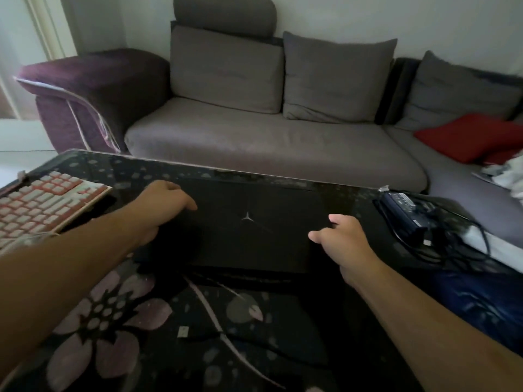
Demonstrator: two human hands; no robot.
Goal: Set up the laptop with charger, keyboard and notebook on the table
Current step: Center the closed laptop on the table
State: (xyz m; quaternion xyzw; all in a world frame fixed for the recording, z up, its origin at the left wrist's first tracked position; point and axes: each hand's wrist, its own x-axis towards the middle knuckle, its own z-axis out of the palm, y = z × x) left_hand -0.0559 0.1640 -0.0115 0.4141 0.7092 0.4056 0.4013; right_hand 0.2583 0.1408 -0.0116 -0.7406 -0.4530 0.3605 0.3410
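Note:
A closed black laptop (254, 230) with a small silver star logo lies flat in the middle of the dark flower-patterned table (119, 315). My left hand (167, 205) rests on the lid's left side, fingers curled at its far left edge. My right hand (342, 241) grips the right edge, thumb on the lid. A pink and white keyboard (42, 205) sits at the table's left end. The black charger brick (407, 205) lies with its tangled cables at the right end. A dark blue item (481, 301), possibly the notebook, is at the near right.
A grey sofa (268, 142) with a purple armrest runs along the table's far side, a red cushion (469, 137) at its right. A small white USB plug (183, 332) with a dark cable lies on the table in front of the laptop.

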